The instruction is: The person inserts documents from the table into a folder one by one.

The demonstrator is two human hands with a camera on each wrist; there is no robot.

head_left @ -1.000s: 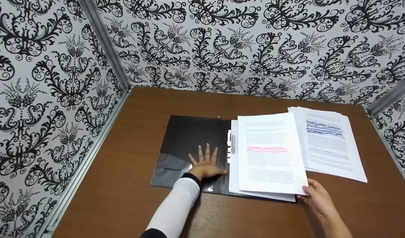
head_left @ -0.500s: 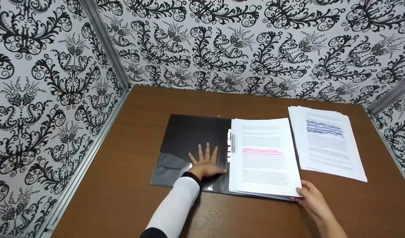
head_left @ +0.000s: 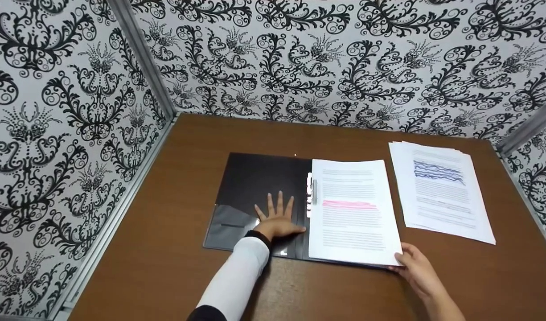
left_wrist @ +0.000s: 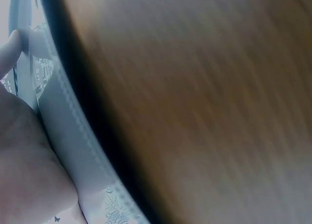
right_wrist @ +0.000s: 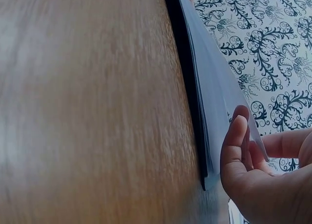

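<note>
Head view: find the black folder [head_left: 259, 171] laid open on the brown table [head_left: 143, 232], taken here as the middle of the clock. On its three o'clock half, see a stack of printed pages topped by a sheet [head_left: 351, 227] with pink lines drawn across. Along the stack's nine o'clock edge, note a grey clip [head_left: 315, 191]. Toward eight o'clock, see the left hand [head_left: 278, 226] resting on the inner cover, fingers spread apart, just beside a grey pocket [head_left: 230, 227]. From that wrist, follow a white sleeve [head_left: 237, 278] out to seven o'clock. At four o'clock, see the right hand [head_left: 417, 269] pinching the sheet's near corner, thumb above and fingers below. In the right wrist view, see that corner lifted apart from the pages beneath; cannot tell whether to count one page or several in the pinch. In the left wrist view, see only part of the left hand, at eight o'clock, beside a blurred tabletop. At three o'clock from the folder, near but apart, find loose papers [head_left: 446, 214] with wavy blue lines. At twelve o'clock, see a patterned wall [head_left: 299, 67].
</note>
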